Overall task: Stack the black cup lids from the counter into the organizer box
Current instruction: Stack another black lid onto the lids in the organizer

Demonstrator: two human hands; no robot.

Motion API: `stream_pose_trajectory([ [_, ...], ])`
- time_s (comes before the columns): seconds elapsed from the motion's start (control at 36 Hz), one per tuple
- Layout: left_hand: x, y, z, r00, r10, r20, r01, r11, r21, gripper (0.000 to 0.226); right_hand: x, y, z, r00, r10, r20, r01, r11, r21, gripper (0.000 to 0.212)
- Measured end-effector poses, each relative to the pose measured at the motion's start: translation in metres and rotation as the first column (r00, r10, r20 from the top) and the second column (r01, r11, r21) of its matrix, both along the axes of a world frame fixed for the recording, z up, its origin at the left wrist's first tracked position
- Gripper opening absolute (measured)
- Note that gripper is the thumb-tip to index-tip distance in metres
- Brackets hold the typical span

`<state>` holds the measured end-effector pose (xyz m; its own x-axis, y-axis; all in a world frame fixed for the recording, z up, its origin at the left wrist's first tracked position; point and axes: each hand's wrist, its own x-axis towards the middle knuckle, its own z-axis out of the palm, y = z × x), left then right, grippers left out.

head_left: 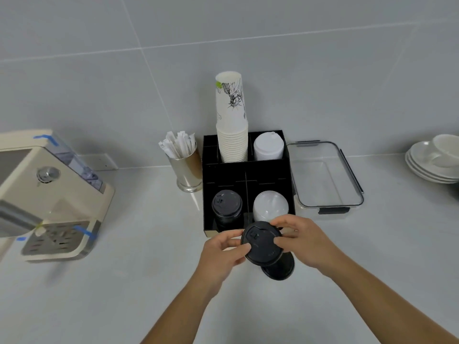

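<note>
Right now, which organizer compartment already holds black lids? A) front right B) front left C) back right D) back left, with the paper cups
B. The stack of black lids sits in the front-left compartment of the organizer box; the front-right one holds clear lids, and the back ones hold paper cups and white lids.
</note>
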<state>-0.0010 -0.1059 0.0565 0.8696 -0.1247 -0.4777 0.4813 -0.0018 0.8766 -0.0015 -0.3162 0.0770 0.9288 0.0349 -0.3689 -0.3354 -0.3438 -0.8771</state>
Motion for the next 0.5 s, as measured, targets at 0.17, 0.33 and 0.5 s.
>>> stream_pose_trajectory([
  [0.17,0.013,0.005,-0.001,0.992,0.121,0.029,-0.119,0.992,-0.04,0.031,0.022,0.015,0.003,0.993,0.091,0.081,-0.073,0.976,-0.203,0.046],
  [0.33,0.034,0.015,-0.005,0.973,0.23,0.018,-0.228,0.97,-0.083,0.034,0.045,0.035,0.006,0.947,0.29,0.141,-0.231,0.915,-0.331,0.068],
  [0.5,0.054,0.02,-0.007,0.955,0.29,0.058,-0.287,0.957,-0.048,0.034,0.07,0.052,-0.001,0.91,0.382,0.16,-0.281,0.854,-0.438,0.091],
])
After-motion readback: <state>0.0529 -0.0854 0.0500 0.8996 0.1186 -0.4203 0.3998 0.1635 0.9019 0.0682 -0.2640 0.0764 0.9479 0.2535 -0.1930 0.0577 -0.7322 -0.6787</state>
